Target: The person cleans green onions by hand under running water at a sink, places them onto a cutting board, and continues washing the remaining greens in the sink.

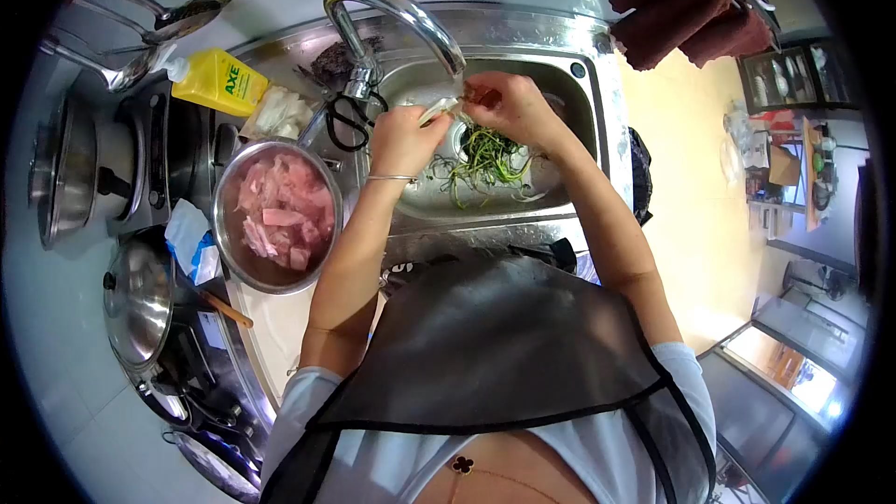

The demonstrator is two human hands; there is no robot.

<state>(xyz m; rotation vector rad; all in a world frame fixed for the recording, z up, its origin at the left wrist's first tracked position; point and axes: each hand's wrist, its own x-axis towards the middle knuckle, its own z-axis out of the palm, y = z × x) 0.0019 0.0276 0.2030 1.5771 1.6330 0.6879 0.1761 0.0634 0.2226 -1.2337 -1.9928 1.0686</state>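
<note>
A pale piece [438, 112] is under the tap [403, 2], fingers of the left hand [408, 142] clamped on it; whether the curled right hand [513, 112] grips it, I cannot tell. Greens [487, 161] lie below in the sink [586, 145].

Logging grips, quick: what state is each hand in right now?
Left hand: closed, holding a pale strip, kind unclear.
Right hand: fingers curled beside it; its grip cannot be told.
</note>
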